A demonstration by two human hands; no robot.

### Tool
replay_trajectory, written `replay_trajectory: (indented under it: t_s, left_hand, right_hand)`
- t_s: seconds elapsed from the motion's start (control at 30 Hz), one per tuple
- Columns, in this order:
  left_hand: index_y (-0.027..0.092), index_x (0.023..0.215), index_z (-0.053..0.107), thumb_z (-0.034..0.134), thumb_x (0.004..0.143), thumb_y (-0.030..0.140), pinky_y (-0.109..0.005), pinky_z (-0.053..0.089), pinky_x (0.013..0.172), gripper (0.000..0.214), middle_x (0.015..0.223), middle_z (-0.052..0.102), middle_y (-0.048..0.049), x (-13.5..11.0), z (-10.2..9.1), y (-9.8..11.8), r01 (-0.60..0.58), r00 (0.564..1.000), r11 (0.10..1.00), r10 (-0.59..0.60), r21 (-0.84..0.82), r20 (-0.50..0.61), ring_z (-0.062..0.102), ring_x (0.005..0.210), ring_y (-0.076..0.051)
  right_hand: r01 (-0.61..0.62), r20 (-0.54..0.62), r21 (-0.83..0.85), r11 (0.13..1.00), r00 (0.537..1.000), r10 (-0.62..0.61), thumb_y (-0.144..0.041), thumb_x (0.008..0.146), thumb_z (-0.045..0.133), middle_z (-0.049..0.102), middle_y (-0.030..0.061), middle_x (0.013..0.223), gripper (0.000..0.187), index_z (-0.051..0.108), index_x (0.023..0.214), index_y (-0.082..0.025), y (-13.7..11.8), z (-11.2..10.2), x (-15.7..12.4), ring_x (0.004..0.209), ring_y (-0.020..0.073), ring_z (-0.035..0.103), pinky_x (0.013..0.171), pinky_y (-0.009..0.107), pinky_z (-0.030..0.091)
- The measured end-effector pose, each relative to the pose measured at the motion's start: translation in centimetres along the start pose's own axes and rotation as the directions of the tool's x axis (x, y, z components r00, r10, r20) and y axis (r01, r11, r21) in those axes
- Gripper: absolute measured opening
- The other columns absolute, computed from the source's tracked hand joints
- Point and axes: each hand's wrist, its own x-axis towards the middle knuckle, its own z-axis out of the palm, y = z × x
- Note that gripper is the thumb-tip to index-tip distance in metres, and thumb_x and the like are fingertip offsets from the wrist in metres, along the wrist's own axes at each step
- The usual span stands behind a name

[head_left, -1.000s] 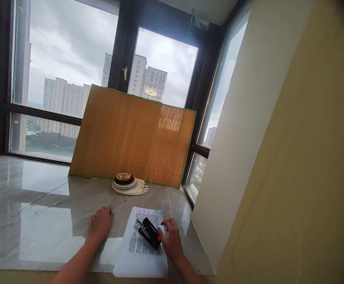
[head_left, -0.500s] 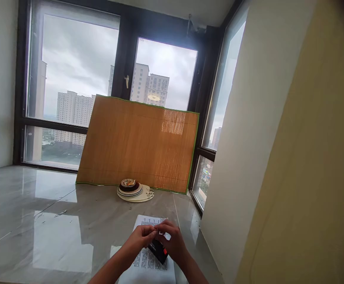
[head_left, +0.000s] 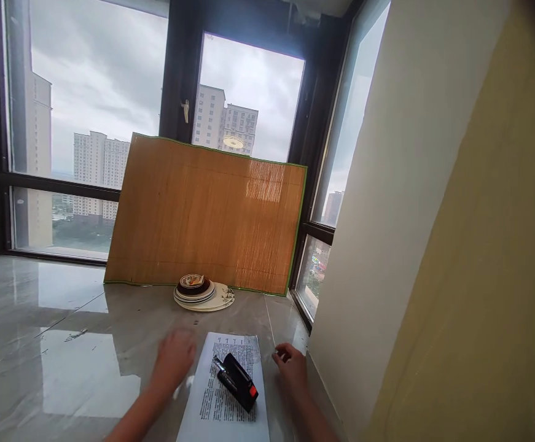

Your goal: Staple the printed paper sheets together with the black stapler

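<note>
A black stapler (head_left: 238, 382) with a red patch at its near end lies slantwise on the printed sheets (head_left: 207, 423). It is spread apart, and a shiny metal part sticks out at its far left end. My left hand (head_left: 175, 355) is above the grey surface, left of the paper. Motion smears its fingers, so their pose is unclear. Just right of the paper is my right hand (head_left: 291, 363), its fingers curled and thumb drawn in. Anything held in its fingertips is too small to make out. Neither hand touches the stapler.
Farther back on the glossy grey surface (head_left: 124, 331) stands a stack of plates and oval boards (head_left: 203, 298). Behind it a brown bamboo mat (head_left: 193, 215) leans against the windows. A pale wall (head_left: 363, 245) rises on the right.
My hands were together above the stapler and have moved apart, left and right, leaving it on the paper. The view has shifted slightly.
</note>
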Motion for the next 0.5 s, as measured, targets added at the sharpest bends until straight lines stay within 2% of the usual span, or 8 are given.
replay_trajectory:
  t_s: [0.07, 0.1, 0.17, 0.23, 0.33, 0.4, 0.5]
  left_hand:
    - [0.016, 0.136, 0.064, 0.045, 0.095, 0.026, -0.069, 0.033, 0.107, 0.046, 0.151, 0.052, -0.0215, -0.2, 2.0, -3.4, 0.177, 0.983, 0.965, -0.182, 0.192, 0.005, 0.044, 0.139, -0.044]
    - [0.018, 0.143, 0.059, 0.043, 0.098, 0.031, -0.072, 0.028, 0.108, 0.050, 0.156, 0.047, -0.0201, -0.4, 3.1, -4.7, 0.224, 0.974, 0.946, -0.225, 0.233, -0.020, 0.040, 0.142, -0.045]
    - [0.018, 0.148, 0.055, 0.041, 0.098, 0.029, -0.073, 0.024, 0.111, 0.052, 0.159, 0.044, -0.0194, -1.0, 4.9, -6.1, 0.232, 0.971, 0.926, -0.239, 0.299, -0.012, 0.036, 0.145, -0.046]
    - [0.016, 0.149, 0.052, 0.038, 0.099, 0.028, -0.073, 0.023, 0.111, 0.054, 0.159, 0.043, -0.0206, -1.4, 5.8, -6.3, 0.220, 0.974, 0.917, -0.227, 0.333, -0.016, 0.035, 0.145, -0.047]
    - [0.016, 0.149, 0.052, 0.038, 0.099, 0.030, -0.071, 0.025, 0.111, 0.054, 0.159, 0.043, -0.0210, -1.3, 5.5, -5.8, 0.215, 0.972, 0.916, -0.234, 0.339, 0.015, 0.034, 0.146, -0.047]
    - [0.017, 0.148, 0.054, 0.039, 0.098, 0.030, -0.071, 0.026, 0.111, 0.054, 0.158, 0.044, -0.0210, -1.2, 5.0, -5.5, 0.216, 0.971, 0.920, -0.237, 0.327, 0.026, 0.034, 0.146, -0.047]
    - [0.015, 0.145, 0.057, 0.041, 0.097, 0.028, -0.071, 0.024, 0.111, 0.053, 0.156, 0.046, -0.0218, -1.3, 4.7, -5.4, 0.229, 0.971, 0.924, -0.240, 0.307, -0.003, 0.037, 0.145, -0.046]
  right_hand:
    - [-0.137, -0.002, -0.172, 0.976, 0.990, 0.139, -0.028, 0.078, 0.063, 0.077, 0.0070, 0.082, 0.017, 0.075, 0.086, -0.019, 2.4, -0.6, 1.6, 0.077, 0.0233, 0.072, 0.074, 0.030, 0.054]
    - [-0.171, 0.005, -0.245, 0.954, 0.984, 0.178, -0.026, 0.078, 0.063, 0.078, 0.0070, 0.085, 0.016, 0.075, 0.086, -0.020, 3.2, -0.9, 2.4, 0.081, 0.0228, 0.073, 0.076, 0.029, 0.054]
    - [-0.203, 0.030, -0.347, 0.916, 0.974, 0.227, -0.022, 0.076, 0.064, 0.078, 0.0072, 0.088, 0.014, 0.075, 0.083, -0.020, 4.1, -0.9, 4.0, 0.086, 0.0225, 0.074, 0.078, 0.028, 0.053]
    - [-0.225, 0.042, -0.401, 0.888, 0.964, 0.264, -0.020, 0.072, 0.067, 0.078, 0.0094, 0.088, 0.012, 0.075, 0.081, -0.019, 4.2, -0.3, 5.7, 0.085, 0.0248, 0.074, 0.075, 0.030, 0.052]
    - [-0.248, 0.049, -0.500, 0.830, 0.948, 0.313, -0.016, 0.069, 0.068, 0.076, 0.0164, 0.090, 0.014, 0.075, 0.081, -0.016, 3.6, 1.5, 8.4, 0.082, 0.0287, 0.073, 0.067, 0.032, 0.049]
    - [-0.216, 0.073, -0.549, 0.808, 0.950, 0.304, -0.010, 0.066, 0.068, 0.075, 0.0190, 0.092, 0.018, 0.075, 0.082, -0.014, 3.0, 2.9, 9.9, 0.082, 0.0284, 0.073, 0.066, 0.032, 0.047]
    - [-0.127, 0.120, -0.585, 0.801, 0.963, 0.240, -0.005, 0.065, 0.068, 0.074, 0.0180, 0.089, 0.019, 0.074, 0.081, -0.013, 2.2, 4.8, 11.5, 0.081, 0.0270, 0.073, 0.067, 0.032, 0.046]
